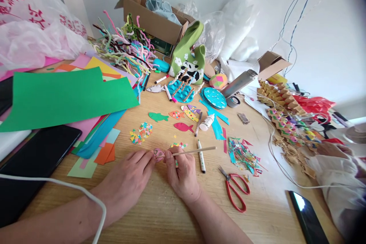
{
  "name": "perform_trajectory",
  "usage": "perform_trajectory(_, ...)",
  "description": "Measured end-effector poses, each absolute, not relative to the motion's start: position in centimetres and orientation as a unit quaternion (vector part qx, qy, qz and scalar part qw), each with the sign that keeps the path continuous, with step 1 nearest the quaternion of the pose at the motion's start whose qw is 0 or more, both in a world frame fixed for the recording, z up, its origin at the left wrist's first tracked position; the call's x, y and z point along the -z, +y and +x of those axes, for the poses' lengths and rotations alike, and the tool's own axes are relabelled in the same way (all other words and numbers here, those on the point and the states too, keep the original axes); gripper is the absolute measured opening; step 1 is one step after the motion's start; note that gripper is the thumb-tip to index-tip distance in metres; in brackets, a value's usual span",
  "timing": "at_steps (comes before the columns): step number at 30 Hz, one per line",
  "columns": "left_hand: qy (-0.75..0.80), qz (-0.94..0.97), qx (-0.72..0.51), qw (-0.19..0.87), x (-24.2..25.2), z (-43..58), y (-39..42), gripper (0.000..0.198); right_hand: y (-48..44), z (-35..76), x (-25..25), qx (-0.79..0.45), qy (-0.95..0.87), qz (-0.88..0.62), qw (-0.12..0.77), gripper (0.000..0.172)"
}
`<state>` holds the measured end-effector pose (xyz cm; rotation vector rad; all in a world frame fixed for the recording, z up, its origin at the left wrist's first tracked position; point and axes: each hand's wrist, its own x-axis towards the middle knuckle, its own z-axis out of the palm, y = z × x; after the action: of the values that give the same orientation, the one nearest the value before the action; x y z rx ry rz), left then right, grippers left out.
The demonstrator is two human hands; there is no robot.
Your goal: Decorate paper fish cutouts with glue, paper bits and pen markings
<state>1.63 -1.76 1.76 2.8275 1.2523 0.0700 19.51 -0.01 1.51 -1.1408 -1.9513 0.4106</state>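
My left hand (128, 179) rests on the wooden table (171, 213) and its fingertips press on a small pink paper fish (158, 154). My right hand (181, 173) is closed in a pinch round a thin wooden stick (194, 150), whose tip touches the pink fish. Small heaps of coloured paper bits (140, 133) lie just beyond the hands. Further back lie cut-out paper fish: a green one (158, 116), an orange one (176, 114), a red one (183, 127) and a dotted one (190, 112).
Red scissors (236, 187), a pen (201, 156) and a glue bottle (207, 122) lie to the right. Coloured paper sheets (63, 97) and a dark tablet (34, 160) fill the left. Pipe cleaners (122, 51), a cardboard box (151, 19), a phone (309, 219) and another person's hand (331, 150) are around.
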Motion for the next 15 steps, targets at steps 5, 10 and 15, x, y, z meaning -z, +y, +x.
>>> perform_trajectory(5, 0.412, 0.910, -0.015, 0.044, -1.8, 1.7, -1.6, 0.050, 0.1, 19.5, -1.5, -0.204, -0.747, -0.464, 0.431, 0.023)
perform_trajectory(10, 0.408, 0.912, -0.024, 0.033, -1.1, 1.5, -1.5, 0.052, 0.4, 19.6, -1.0, -0.282, -0.667, -0.515, 0.458, 0.032)
perform_trajectory(15, 0.403, 0.914, -0.045, 0.018, -0.3, 1.3, -1.7, 0.062, 1.0, 20.7, -1.3, -0.277, -0.567, -0.548, 0.548, 0.036)
